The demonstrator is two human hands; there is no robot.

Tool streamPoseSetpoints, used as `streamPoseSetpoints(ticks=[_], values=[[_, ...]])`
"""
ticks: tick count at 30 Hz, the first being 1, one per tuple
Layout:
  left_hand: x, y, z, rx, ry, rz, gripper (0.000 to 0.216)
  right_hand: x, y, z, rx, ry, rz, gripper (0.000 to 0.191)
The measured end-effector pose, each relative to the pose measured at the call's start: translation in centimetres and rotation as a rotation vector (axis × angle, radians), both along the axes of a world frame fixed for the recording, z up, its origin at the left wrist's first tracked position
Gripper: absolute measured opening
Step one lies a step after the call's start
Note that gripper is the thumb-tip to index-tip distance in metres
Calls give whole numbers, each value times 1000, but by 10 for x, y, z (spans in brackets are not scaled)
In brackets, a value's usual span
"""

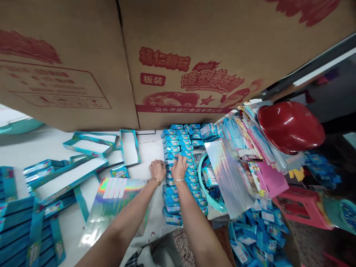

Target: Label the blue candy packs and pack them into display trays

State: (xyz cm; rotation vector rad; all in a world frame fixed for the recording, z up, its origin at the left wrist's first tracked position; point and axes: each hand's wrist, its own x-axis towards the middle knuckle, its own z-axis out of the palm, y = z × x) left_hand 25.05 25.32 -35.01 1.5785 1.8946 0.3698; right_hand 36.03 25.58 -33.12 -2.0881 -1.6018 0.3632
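Observation:
Two long rows of small blue packets (180, 148) lie side by side on a white table (36, 148). My left hand (157, 169) rests at the left edge of the rows, fingers curled against a packet. My right hand (179, 167) lies on top of the rows, fingers bent over the packets. Both wrists wear thin bracelets. Whether either hand grips a packet is unclear.
Large cardboard cartons (178, 55) stand behind the table. Open blue display trays (91, 142) and flat blue sleeves (25, 230) lie left. A holographic sheet (111, 202) lies near my left arm, another (228, 174) over a teal basin (207, 189). Packaging cards, a red stool (290, 126) and loose packets (256, 237) crowd the right.

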Motion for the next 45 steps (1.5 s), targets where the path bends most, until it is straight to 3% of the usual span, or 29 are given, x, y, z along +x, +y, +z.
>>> streamPoseSetpoints(ticks=[4, 6, 9, 12, 15, 18, 22, 26, 36, 41, 45], values=[[-39, -22, 27, 140, -64, -29, 40, 6, 1, 6, -19, -23, 40, 28], [-80, -41, 46, 301, -62, 6, 47, 9, 0, 12, 7, 6, 42, 29], [-156, -73, 64, 431, 40, 214, 55, -4, -12, 25, 148, 92, 25, 27], [-223, -95, 61, 330, 105, 399, 61, -50, -36, 39, 239, 218, 119, 25], [-258, -100, 48, 152, -125, 462, 62, -125, -62, 46, 152, 339, 414, 30], [-265, -93, 43, 2, -424, 473, 63, -196, -76, 45, 23, 314, 626, 46], [-258, -85, 51, -44, -516, 502, 57, -241, -77, 36, -87, 256, 611, 37], [-253, -83, 55, -32, -529, 501, 51, -241, -78, 27, -66, 233, 589, 26], [-251, -81, 46, -69, -530, 540, 41, -229, -91, 30, 22, 121, 699, 35], [-252, -78, 47, -70, -471, 527, 37, -227, -91, 44, 30, 173, 675, 22], [-259, -76, 54, -19, -172, 464, 28, -216, -93, 70, 78, 370, 627, 16]])
